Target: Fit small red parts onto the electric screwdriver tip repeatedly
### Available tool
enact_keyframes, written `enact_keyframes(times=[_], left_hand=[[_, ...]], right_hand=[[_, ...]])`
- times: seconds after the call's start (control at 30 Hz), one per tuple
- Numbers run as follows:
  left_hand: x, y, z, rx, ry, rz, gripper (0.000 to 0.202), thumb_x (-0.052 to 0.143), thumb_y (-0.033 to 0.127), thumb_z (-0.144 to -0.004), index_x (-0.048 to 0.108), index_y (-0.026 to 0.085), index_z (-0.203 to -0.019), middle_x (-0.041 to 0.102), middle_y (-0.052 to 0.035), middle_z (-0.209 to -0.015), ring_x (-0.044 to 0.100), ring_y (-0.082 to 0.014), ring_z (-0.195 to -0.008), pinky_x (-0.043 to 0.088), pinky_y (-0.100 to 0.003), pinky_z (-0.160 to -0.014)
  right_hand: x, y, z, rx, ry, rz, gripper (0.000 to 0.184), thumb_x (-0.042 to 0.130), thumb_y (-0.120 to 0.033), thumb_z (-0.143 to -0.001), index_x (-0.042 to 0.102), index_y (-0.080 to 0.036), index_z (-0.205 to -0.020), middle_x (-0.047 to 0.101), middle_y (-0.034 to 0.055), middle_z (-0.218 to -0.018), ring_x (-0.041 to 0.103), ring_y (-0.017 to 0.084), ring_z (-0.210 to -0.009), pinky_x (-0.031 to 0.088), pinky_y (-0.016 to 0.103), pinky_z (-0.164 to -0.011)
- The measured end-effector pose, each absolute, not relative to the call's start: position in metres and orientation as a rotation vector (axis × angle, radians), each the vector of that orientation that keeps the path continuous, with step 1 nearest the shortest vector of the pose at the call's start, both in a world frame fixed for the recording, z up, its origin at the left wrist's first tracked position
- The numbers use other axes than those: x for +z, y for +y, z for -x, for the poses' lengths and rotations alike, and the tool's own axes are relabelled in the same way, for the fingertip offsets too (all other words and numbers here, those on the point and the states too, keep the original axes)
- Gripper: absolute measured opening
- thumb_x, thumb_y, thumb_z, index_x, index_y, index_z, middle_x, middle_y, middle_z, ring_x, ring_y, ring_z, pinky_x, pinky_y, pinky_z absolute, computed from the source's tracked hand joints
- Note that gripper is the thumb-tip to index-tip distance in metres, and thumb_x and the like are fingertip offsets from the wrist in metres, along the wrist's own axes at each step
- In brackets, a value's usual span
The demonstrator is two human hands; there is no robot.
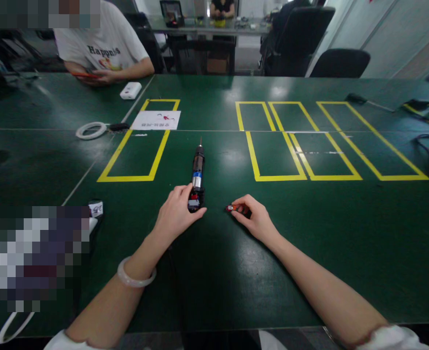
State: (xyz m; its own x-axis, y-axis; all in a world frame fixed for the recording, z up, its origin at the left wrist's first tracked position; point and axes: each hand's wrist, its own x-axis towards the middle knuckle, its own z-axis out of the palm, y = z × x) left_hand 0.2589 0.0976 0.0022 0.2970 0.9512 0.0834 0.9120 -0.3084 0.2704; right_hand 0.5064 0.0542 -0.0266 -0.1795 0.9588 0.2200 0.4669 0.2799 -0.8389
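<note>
A black electric screwdriver with a blue and silver band lies on the green table, its tip pointing away from me. My left hand is closed round its near end, thumb and fingers pinching the base. My right hand rests on the table a little to the right, fingers curled round a small red and black object that pokes out toward the screwdriver. A pale bangle sits on my left wrist.
Yellow tape rectangles mark the table ahead and to the right. A white paper, a coiled white cable and a white box lie at far left. A person in a white shirt sits opposite. Cables trail at the right edge.
</note>
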Motion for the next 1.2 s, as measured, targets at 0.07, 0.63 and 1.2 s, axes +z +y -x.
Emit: enact_keyframes(times=[0.07,0.63,1.2], left_hand=[[-0.001,0.088,-0.274,0.396,1.647,-2.412,0.073,0.066,0.051,-0.076,0.044,0.017,-0.136,0.054,-0.0119,-0.125,0.055,-0.0283,-0.112,0.049,-0.040,-0.094],[-0.009,0.064,-0.308,0.445,1.509,-2.488,0.081,0.067,0.055,-0.075,0.039,0.016,-0.141,0.054,-0.0129,-0.125,0.055,-0.0284,-0.110,0.048,-0.040,-0.093],[0.002,0.072,-0.329,0.260,1.705,-2.623,0.076,0.053,0.055,-0.085,0.037,0.015,-0.147,0.055,-0.0115,-0.108,0.054,-0.0259,-0.093,0.042,-0.035,-0.075]], right_hand=[[-0.026,0.054,-0.506,0.787,-1.804,1.290,0.012,0.063,-0.017,-0.086,0.062,-0.019,-0.098,0.059,0.0015,-0.086,0.056,0.014,-0.076,0.043,0.026,-0.067],[-0.026,0.049,-0.502,0.736,-1.855,1.307,0.018,0.056,-0.014,-0.089,0.068,-0.018,-0.102,0.067,0.0053,-0.087,0.062,0.015,-0.071,0.050,0.026,-0.065],[-0.028,0.054,-0.507,0.853,-1.711,1.298,0.028,0.046,-0.003,-0.081,0.070,-0.017,-0.085,0.070,0.0025,-0.081,0.063,0.014,-0.072,0.045,0.025,-0.066]])
